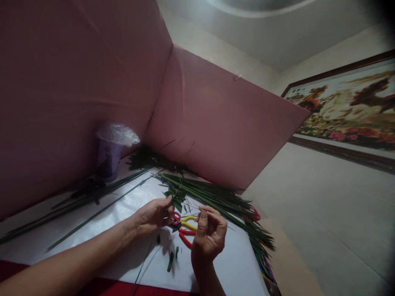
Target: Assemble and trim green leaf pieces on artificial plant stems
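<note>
My left hand (157, 211) is closed, thumb against fingers, on a dark green woven leaf piece (175, 199) with pointed ends. To its right my right hand (210, 232) is raised, with thumb and fingertips pressed together. Whatever lies in that pinch is too thin to make out. Between and below the hands, pliers (187, 239) with one red and one yellow handle lie on the white table (123, 263). A red loop (177, 217), perhaps a scissors handle, shows beside my left fingertips. Short leaf cuttings (170, 262) are scattered nearer to me.
Long green leaves (203, 195) lie in a bundle along the back right, with more long blades (92, 193) at left. A purple cup (108, 158) topped with clear plastic stands at the back left. Pink panels (212, 119) close off the back and left side.
</note>
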A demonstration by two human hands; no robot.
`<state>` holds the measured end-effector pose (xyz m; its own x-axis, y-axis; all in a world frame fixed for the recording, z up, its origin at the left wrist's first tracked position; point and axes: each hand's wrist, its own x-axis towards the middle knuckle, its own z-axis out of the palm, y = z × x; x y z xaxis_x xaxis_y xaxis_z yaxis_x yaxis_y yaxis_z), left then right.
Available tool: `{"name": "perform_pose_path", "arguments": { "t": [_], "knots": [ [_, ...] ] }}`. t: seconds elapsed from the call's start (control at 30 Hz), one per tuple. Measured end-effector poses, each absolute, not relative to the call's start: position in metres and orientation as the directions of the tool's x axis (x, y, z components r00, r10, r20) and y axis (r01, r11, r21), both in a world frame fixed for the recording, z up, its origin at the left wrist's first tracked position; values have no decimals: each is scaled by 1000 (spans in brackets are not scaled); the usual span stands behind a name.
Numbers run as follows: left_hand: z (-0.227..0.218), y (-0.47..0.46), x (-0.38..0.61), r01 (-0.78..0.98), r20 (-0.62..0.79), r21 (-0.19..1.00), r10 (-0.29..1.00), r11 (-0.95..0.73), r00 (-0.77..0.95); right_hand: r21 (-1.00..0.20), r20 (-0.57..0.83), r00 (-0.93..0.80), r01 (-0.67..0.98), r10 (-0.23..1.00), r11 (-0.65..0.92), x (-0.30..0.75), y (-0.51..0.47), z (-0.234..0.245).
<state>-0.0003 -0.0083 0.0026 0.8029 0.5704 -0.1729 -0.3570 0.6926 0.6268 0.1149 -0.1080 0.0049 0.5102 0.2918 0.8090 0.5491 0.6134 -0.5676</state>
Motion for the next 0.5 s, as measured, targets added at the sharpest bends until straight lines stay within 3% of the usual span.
{"name": "perform_pose_path", "arguments": {
  "t": [0.1,0.2,0.5],
  "knots": [
    [6,-7,-5,-278,-150,544,418,792,896,-631,770,503,511,393,584,111,-108,2],
    [8,-8,-8,-250,-70,544,340,801,938,-627,779,427,488,460,607,105,-108,-2],
    [8,-19,-6,-256,-10,458,293,851,956,-444,889,214,616,405,651,100,-112,2]
  ]
}}
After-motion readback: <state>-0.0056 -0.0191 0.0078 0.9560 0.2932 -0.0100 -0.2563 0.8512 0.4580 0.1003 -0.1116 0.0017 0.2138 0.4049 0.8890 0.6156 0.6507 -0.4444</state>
